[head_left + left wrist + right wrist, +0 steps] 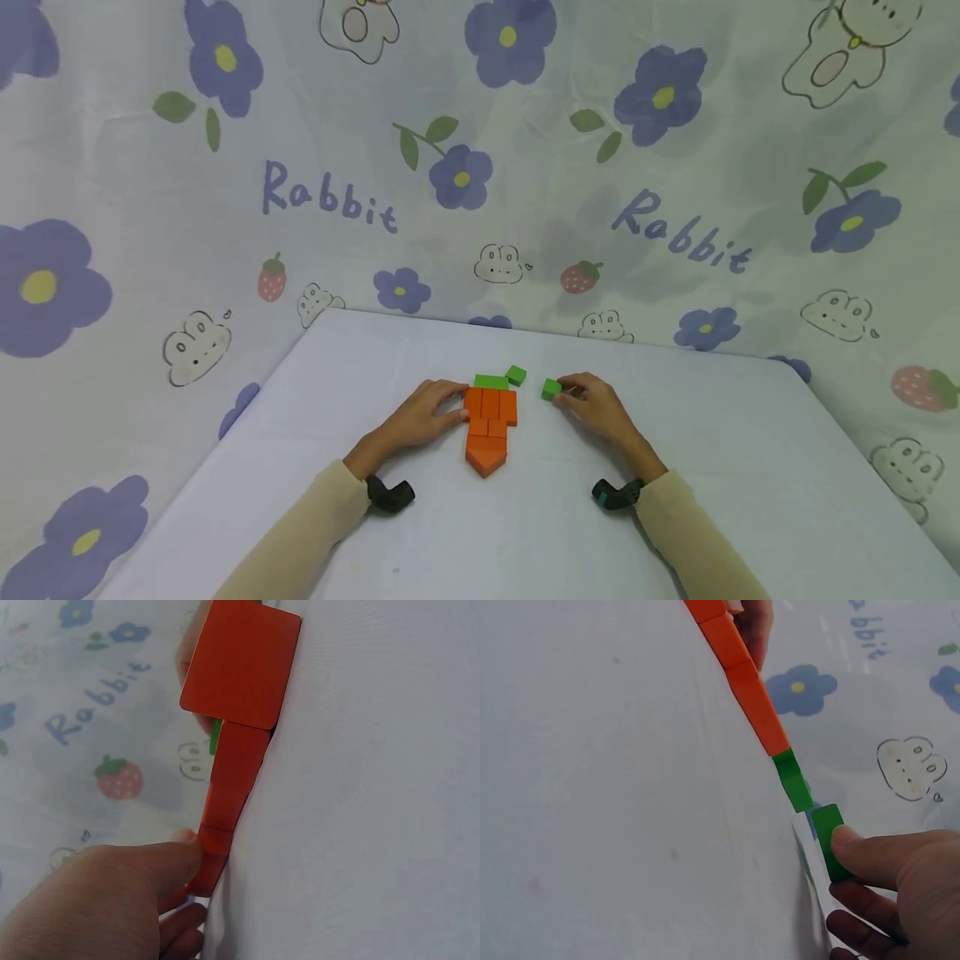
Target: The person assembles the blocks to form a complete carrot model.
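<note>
Orange blocks [488,427] lie together on the white table, three upright oblongs in a row, smaller pieces below and a pointed piece nearest me. At the left end of that row, my left hand [425,412] holds the outer orange block between thumb and index finger; the left wrist view shows the thumb against it, the index fingertip hidden. A flat green block [491,382] adjoins the row's far side, with a green cube [516,375] at its right corner. My right hand [596,406] pinches another small green block [830,834], to the right of the others.
The white table [300,533] stretches out around the blocks, its far edge meeting a curtain [517,200] printed with flowers and rabbits. A dark wrist device [392,496] is on my left wrist, another dark device [618,495] on my right.
</note>
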The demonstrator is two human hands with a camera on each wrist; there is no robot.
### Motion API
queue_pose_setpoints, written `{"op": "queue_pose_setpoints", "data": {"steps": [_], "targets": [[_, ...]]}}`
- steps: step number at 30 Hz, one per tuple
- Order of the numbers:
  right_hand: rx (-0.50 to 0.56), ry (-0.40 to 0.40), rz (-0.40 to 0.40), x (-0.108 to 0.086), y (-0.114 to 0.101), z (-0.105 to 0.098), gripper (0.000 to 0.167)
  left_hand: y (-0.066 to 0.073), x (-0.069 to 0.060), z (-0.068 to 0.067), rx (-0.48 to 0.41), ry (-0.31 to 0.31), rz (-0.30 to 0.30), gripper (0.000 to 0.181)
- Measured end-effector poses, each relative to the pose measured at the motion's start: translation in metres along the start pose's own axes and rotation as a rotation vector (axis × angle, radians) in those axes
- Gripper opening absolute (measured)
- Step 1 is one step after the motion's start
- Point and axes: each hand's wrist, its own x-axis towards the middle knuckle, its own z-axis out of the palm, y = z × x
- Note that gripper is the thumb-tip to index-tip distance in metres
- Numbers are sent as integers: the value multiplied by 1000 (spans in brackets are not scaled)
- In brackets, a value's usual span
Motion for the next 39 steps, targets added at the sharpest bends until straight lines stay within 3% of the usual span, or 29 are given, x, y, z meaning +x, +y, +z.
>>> {"op": "queue_pose_setpoints", "data": {"steps": [9, 17, 23, 31, 39], "targets": [[-9, -66, -110, 26, -26, -9, 32, 1, -2, 0, -14, -4, -21, 54], [-31, -194, -167, 63, -67, 5, 32, 4, -4, 0, -21, -18, -43, 55], [-37, -237, -129, 88, -86, 23, 31, 4, -2, -1, -15, -12, -29, 53], [-88, -301, -5, 100, -78, 53, 31, 4, -1, 2, -25, -18, -6, 52], [-168, -291, -36, 105, -81, 59, 29, 3, -3, -1, -3, -6, 0, 54]]}}
